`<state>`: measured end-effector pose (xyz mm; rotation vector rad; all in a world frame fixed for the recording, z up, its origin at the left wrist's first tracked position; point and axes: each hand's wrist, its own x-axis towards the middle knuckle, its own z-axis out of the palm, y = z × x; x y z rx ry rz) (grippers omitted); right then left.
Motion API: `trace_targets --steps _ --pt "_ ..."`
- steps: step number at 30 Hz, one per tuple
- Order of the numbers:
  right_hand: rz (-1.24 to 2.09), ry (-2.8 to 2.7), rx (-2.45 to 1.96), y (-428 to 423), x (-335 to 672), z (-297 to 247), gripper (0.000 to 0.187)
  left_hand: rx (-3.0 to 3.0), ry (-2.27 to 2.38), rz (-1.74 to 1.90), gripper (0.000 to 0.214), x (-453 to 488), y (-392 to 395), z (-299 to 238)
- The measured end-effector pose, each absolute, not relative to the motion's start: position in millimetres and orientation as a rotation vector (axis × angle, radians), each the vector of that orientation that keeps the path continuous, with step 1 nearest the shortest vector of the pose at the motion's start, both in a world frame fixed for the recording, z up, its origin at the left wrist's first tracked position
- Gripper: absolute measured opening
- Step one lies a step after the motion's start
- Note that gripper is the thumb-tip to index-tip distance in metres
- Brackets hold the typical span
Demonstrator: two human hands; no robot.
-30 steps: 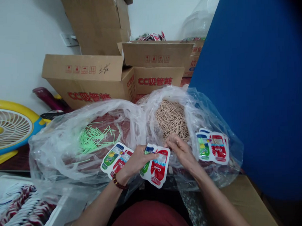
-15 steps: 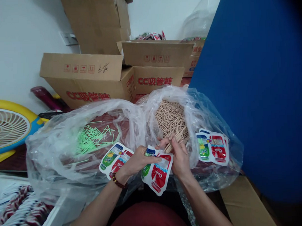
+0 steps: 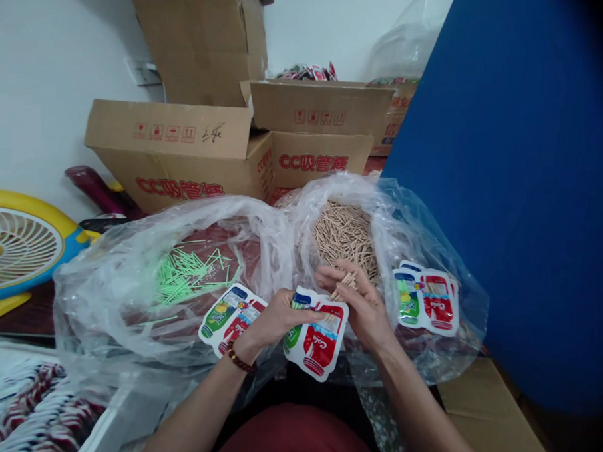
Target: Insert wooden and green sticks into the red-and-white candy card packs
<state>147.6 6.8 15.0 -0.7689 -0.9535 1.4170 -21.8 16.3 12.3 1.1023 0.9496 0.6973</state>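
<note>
My left hand (image 3: 277, 322) grips a printed pouch (image 3: 321, 345), with a red Cola bottle and a green bottle on it. Green sticks show in the pouch's left window, and some brown ones lie at its right window. A small bunch of brown candy straws (image 3: 345, 285) rests in the fingers of my right hand (image 3: 369, 314), its lower ends at the pouch's top edge. Just beyond is a heap of brown candy straws (image 3: 341, 229) in a clear plastic bag. A second pouch (image 3: 219, 317) lies left of my left hand, partly behind it.
Green candy straws (image 3: 184, 274) lie in a clear bag (image 3: 103, 268) on the left. Several pouches (image 3: 439, 306) are stacked at right on plastic. Cardboard boxes (image 3: 179, 161) stand behind, a fan (image 3: 22, 245) at far left, and a blue panel (image 3: 505, 197) at right.
My right hand has loosened its fingers, and the bunch of candy straws in it looks smaller. Brown ends now show at the pouch's right window. The view has shifted slightly.
</note>
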Motion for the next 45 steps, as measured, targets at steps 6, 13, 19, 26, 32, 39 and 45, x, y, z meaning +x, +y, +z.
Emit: trace_targets --steps 6,13,19,26,32,39,45 --pt "1.202 -1.472 -0.988 9.9 157.9 18.4 0.029 1.044 0.918 0.776 0.027 -18.1 19.9 6.5" --pt "1.036 -1.871 -1.04 7.0 167.3 18.0 0.04 1.032 0.834 0.84 0.02 -17.3 25.7 8.4" --pt "1.277 -1.482 -1.06 9.6 174.4 4.6 0.038 0.955 0.835 0.922 0.018 -17.2 28.7 3.3" --pt "1.636 -1.101 -0.962 3.1 154.7 -19.1 0.036 0.902 0.861 0.939 0.018 -18.6 27.7 0.3" --pt "1.597 -1.056 -0.999 5.0 151.4 -20.6 0.031 0.977 0.87 0.829 0.022 -24.3 28.0 3.0" --pt "1.321 -1.349 -1.139 10.8 179.1 -26.6 0.02 0.965 0.976 0.875 0.02 -25.9 31.1 -2.6" --pt "0.586 -2.0 -1.705 25.9 264.9 -17.7 0.017 0.913 1.0 0.845 0.022 -29.7 30.8 -4.4"
